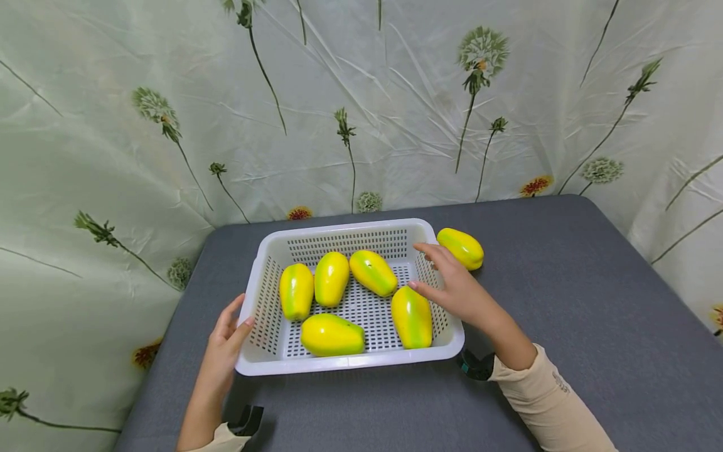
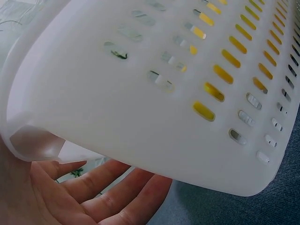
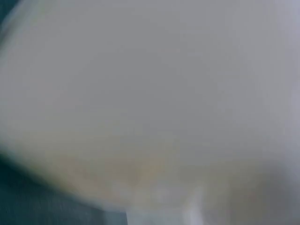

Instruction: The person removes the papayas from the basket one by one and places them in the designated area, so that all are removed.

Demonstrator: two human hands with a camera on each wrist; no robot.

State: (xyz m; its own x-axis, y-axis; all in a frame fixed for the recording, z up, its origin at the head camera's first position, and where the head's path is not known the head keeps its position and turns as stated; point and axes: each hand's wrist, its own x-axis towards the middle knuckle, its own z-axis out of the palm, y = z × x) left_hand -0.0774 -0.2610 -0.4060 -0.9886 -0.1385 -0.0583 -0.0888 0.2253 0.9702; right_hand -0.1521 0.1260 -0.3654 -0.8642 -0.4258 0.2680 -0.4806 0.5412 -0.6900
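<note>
A white perforated plastic basket [image 1: 350,363] stands on the grey table, with several yellow-green papayas [image 1: 331,335] lying apart inside it. My left hand [image 1: 223,345] holds the basket's left rim, thumb over the top. The left wrist view shows its fingers [image 2: 105,185] under the edge of the basket's wall [image 2: 117,117]. Over the right rim reaches my right hand [image 1: 457,289], its fingers spread and holding nothing. Its thumb tip comes right at the top of the front right papaya [image 1: 412,317]. The right wrist view is filled by a blurred pale surface.
Outside the basket, one more papaya [image 1: 460,248] lies on the table by the back right corner, just beyond my right hand. The grey table [image 1: 582,326] extends to the right. A pale curtain [image 1: 395,113] with printed flowers hangs behind it.
</note>
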